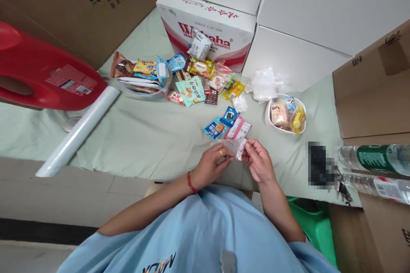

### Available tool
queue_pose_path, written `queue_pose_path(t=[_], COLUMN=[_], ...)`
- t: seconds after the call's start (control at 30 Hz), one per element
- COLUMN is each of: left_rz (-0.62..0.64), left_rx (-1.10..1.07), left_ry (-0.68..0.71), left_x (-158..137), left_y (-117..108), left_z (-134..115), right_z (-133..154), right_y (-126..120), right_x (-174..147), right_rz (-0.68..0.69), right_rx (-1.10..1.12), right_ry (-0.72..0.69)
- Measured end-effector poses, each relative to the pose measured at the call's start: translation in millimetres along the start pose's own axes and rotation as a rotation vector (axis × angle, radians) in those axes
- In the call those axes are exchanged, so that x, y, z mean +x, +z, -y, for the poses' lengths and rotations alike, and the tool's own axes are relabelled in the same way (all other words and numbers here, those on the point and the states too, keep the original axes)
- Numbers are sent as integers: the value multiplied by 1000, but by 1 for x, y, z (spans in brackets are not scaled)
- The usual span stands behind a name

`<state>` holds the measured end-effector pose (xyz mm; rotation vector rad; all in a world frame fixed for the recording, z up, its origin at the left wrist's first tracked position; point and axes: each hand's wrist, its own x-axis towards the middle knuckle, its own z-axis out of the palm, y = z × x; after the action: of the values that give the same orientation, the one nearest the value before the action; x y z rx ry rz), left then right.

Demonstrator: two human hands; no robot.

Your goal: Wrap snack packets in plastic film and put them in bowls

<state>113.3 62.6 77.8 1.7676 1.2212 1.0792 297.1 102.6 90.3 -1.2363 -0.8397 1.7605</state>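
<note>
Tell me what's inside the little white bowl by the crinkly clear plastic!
Inside the white bowl you can see a pale pinkish packet, a blue packet and a yellow packet. Anything underneath them is covered, so I can't tell what's at the bottom.

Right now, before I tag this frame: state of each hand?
Left hand: fingers curled at the clear plastic bag; whether they grip it cannot be told.
Right hand: closed, pinching the bag's edge.

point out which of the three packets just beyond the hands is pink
The pink-and-white packet, rightmost of the three; the left packet and the middle packet are mainly blue.
</note>
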Motion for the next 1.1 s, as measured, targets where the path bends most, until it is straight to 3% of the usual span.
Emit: queue_pose_path(t=[0.17,0.37,0.53,0.7,0.8,0.9,1.0,1.1], left_rz=[-114,-143,-88,-83,-156,-265,-335,-413], left_rx=[124,263,-97,-307,-468,-566,-574,-501], left_ry=[29,122,-93,-282,-421,-511,-515,-499], left_x=[-5,-11,-14,-16,-19,-25,-30,-32], left_y=[-3,-9,-24,-48,-66,-80,-84,-80], left_z=[11,13,11,18,29,37,39,36], right_z=[-1,-10,-8,-5,-1,4,5,-4], right_y=[-4,8,34,62,68,67,71,83], right_x=[-8,-11,-11,-8,-3,6,14,15], right_rz=[14,125,197,246,180,137,105,39], right_rx=[-57,-269,-325,-427,-388,-273,-162,-56], right_ry=[-6,-38,-106,-151,-153,-61,37,46])
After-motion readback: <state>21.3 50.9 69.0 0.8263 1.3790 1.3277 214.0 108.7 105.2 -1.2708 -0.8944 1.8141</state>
